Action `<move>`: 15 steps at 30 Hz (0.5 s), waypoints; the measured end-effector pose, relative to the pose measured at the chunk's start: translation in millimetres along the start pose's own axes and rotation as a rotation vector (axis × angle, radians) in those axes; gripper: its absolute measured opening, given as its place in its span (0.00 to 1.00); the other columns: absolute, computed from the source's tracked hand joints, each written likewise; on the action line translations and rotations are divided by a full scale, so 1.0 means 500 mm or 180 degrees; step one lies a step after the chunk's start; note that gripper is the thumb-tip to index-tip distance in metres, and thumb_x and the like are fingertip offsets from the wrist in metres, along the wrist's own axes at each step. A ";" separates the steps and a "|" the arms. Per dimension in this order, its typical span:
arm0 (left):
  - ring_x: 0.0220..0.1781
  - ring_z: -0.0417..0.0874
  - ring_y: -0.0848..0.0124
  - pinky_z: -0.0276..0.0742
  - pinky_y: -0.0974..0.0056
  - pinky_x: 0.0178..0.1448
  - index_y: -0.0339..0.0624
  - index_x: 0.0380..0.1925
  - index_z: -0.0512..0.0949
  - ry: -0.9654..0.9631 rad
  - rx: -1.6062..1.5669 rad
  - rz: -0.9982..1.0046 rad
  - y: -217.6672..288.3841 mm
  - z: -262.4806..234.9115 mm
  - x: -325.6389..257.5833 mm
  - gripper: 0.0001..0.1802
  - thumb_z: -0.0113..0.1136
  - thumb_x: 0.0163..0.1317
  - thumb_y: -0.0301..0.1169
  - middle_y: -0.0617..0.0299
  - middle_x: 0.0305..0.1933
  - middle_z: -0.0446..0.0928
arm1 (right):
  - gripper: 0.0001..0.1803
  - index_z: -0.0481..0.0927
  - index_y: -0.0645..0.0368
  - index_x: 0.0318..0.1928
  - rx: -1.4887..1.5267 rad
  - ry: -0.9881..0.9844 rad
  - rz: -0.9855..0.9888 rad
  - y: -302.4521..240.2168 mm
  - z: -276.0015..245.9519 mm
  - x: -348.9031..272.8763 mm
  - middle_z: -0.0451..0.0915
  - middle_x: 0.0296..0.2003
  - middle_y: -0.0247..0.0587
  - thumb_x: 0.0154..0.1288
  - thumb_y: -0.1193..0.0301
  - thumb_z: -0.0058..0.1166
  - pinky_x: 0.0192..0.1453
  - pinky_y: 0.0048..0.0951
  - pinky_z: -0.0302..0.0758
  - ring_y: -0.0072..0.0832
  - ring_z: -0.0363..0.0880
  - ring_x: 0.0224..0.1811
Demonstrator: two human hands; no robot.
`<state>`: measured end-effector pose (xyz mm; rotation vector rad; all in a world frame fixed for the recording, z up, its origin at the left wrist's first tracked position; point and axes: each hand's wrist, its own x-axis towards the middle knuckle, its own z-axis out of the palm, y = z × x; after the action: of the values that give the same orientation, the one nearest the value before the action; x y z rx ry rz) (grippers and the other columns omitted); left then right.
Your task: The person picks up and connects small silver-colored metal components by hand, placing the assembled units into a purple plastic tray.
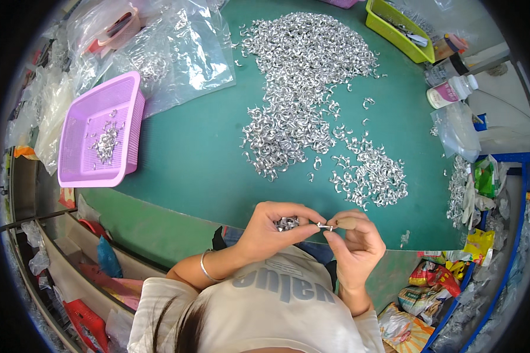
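Silver metal clip (324,225) sits pinched between both hands at the desk's near edge, its long axis running left to right. Left hand (275,227) also cups a small bunch of clips (287,223); right hand (354,238) grips the clip's right end, the big clip pile (303,88) well beyond.

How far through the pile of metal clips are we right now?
Done so far: only a small cluster of clips lies in the pink basket. In hand: the left hand cups a few clips while the right hand pinches one clip between the two. Left: the big pile of clips on the green table looks barely dented, so it seems early.
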<state>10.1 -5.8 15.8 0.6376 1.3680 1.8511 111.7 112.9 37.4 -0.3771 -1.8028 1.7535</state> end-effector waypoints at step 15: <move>0.26 0.71 0.81 0.67 0.75 0.31 0.35 0.31 0.80 -0.0102 -0.0059 0.0428 0.061 0.019 -0.122 0.07 0.60 0.50 0.20 0.63 0.26 0.78 | 0.11 0.76 0.68 0.27 -0.0308 -0.0015 -0.0719 -0.094 0.045 -0.091 0.78 0.27 0.43 0.39 0.88 0.61 0.35 0.27 0.69 0.30 0.74 0.32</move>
<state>46.1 -53.7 49.7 0.7626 1.3137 1.9484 143.7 64.1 74.5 -0.1989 -1.8594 1.5178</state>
